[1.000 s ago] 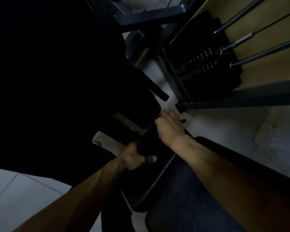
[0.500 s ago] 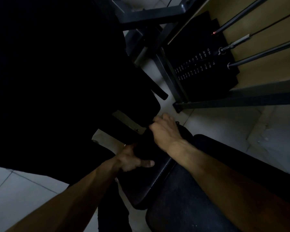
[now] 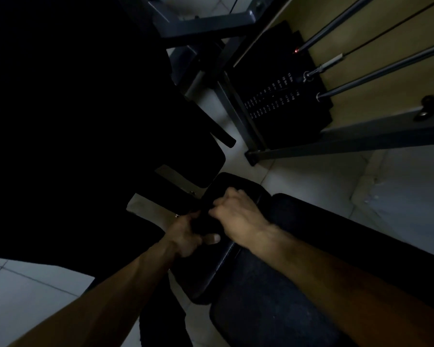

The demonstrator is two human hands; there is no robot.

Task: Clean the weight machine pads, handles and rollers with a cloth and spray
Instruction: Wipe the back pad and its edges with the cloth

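Pad (image 3: 203, 269) long axis diag., far-R to near-L

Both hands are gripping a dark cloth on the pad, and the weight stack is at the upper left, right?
No. The head view shows the weight stack at the upper right. The left hand and right hand do grip a dark cloth on the pad.

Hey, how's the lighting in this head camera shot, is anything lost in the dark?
Head view: heavily underexposed, the upper left nearly solid black. Head view: the dark thing that the left hand and right hand grip merges with the black pad under it, so it cannot be identified. Head view: only the floor tiles and the wall beside the weight stack catch real light.
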